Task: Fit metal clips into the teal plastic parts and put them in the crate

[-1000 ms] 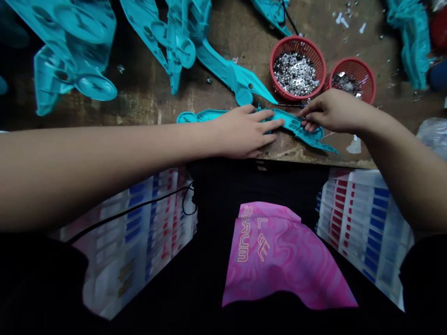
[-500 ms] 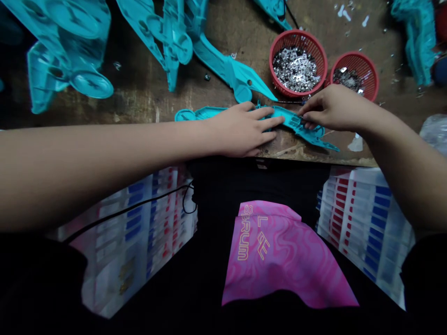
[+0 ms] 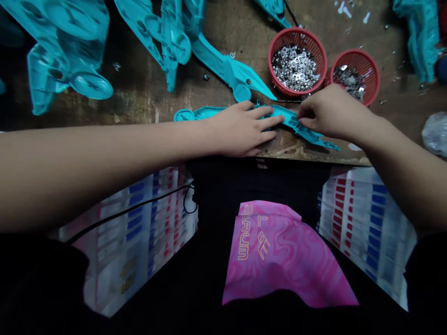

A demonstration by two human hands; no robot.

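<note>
A long turquoise plastic part (image 3: 309, 134) lies along the table's near edge. My left hand (image 3: 246, 128) rests flat over its middle, fingers spread, covering much of it. At the part's right half, my right hand (image 3: 323, 114) is closed with fingertips pressed together against its surface; whatever they hold, if anything, is hidden. Just behind that hand stand a red basket (image 3: 270, 74) of small shiny metal pieces and a smaller red basket (image 3: 375, 86) with more metal pieces. Another turquoise part (image 3: 223, 70) lies behind my left hand, its pointed end close to the larger basket.
Several turquoise parts (image 3: 70, 51) are piled at the back left, and more turquoise parts (image 3: 421, 42) lie at the back right. Small metal bits (image 3: 344, 9) are scattered over the wooden table (image 3: 139, 102). A clear plastic bag (image 3: 435, 135) sits at the right edge.
My right hand has turned and moved slightly, its fingers now curled more tightly and hiding the small dark piece seen at its fingertips. My left hand stays in place.
</note>
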